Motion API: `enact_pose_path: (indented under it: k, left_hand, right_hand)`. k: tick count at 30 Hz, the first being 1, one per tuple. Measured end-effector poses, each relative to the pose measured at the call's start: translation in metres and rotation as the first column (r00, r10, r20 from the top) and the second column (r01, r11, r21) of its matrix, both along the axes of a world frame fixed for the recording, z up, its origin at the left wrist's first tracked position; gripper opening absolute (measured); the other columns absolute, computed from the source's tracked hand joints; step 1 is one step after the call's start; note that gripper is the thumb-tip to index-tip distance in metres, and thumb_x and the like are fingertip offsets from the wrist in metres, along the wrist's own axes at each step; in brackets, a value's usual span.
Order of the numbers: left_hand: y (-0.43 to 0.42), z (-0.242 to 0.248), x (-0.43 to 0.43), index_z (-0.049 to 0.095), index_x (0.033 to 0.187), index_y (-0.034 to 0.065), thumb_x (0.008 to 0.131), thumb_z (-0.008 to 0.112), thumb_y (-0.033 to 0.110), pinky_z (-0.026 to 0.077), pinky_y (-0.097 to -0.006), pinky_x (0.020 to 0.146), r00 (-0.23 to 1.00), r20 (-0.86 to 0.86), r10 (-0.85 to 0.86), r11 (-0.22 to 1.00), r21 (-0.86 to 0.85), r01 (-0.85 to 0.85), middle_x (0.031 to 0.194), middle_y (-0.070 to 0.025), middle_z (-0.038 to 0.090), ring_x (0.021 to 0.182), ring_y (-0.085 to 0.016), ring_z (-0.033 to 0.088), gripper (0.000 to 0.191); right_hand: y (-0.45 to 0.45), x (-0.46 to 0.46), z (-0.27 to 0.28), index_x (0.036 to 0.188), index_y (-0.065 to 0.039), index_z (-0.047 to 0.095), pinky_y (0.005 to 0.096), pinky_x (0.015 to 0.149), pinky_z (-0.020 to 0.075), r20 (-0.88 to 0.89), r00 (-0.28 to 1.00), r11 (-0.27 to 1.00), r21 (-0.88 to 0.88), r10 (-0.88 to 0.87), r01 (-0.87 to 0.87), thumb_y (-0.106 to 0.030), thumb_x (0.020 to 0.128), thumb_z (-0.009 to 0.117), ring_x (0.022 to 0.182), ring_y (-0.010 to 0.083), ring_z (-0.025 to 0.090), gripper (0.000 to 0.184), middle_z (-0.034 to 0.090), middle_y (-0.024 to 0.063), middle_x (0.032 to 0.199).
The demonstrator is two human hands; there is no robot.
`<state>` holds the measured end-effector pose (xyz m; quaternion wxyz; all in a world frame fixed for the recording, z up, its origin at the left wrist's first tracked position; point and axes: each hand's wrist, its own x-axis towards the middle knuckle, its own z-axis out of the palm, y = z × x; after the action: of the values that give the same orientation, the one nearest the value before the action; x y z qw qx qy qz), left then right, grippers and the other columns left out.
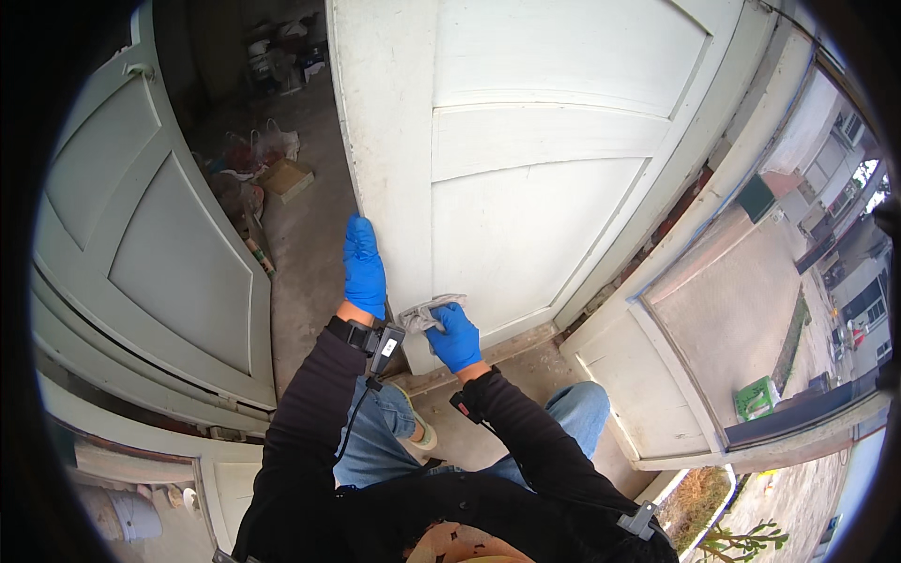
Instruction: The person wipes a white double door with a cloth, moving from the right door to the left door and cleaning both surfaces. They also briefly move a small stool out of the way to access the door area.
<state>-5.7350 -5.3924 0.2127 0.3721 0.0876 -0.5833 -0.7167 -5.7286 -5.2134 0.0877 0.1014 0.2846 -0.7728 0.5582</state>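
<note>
Before me stands a white panelled wooden door leaf (pixel 542 225), swung partly open. My left hand (pixel 364 271), in a blue disposable glove, grips the leaf's free edge low down; some of its fingers are hidden. My right hand (pixel 456 339), gloved the same way, holds a crumpled grey cloth (pixel 422 314) against the lower left part of the door's face, near the bottom rail. Both wrists carry strapped-on devices, and a cable runs along the left sleeve.
A second panelled door leaf (pixel 183 260) stands at the left. Inside the dark room, a cardboard box (pixel 286 179) and bags lie on the concrete floor. To the right is a glazed window frame (pixel 679 373) with reflections. My jeans-clad knees (pixel 581 419) are bent close to the doorway.
</note>
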Motion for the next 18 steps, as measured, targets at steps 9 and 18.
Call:
enact_pose_path:
  k: [9, 18]
  left_hand:
    - [-0.006, -0.016, -0.008, 0.05, 0.135, 0.0016, 0.102, 0.042, 0.051, 0.044, -0.0309, 0.099, 0.992, -0.111, -0.056, 0.996, 0.06, 0.063, 0.13, -0.0079, 0.055, 0.113, -0.017, 0.054, 0.06]
    - [-0.002, -0.005, -0.003, 0.054, 0.128, 0.0005, 0.1, 0.044, 0.055, 0.047, -0.0322, 0.094, 0.993, -0.114, -0.033, 0.999, 0.003, 0.033, 0.119, -0.0089, 0.059, 0.105, -0.018, 0.058, 0.062]
  right_hand:
    - [0.0, -0.022, 0.213, 0.117, -0.004, 0.058, 0.0332, 0.086, 0.0496, -0.434, 0.897, 0.941, -0.329, -0.078, -0.077, 0.007, 0.077, 0.067, 0.099, 0.0268, 0.061, 0.043, 0.057, 0.0126, 0.113]
    - [-0.002, -0.052, 0.275, 0.116, -0.01, 0.061, 0.0364, 0.08, 0.0548, -0.638, 0.77, 0.999, -0.032, -0.017, -0.004, -0.001, 0.077, 0.072, 0.102, 0.0305, 0.064, 0.041, 0.062, 0.0111, 0.112]
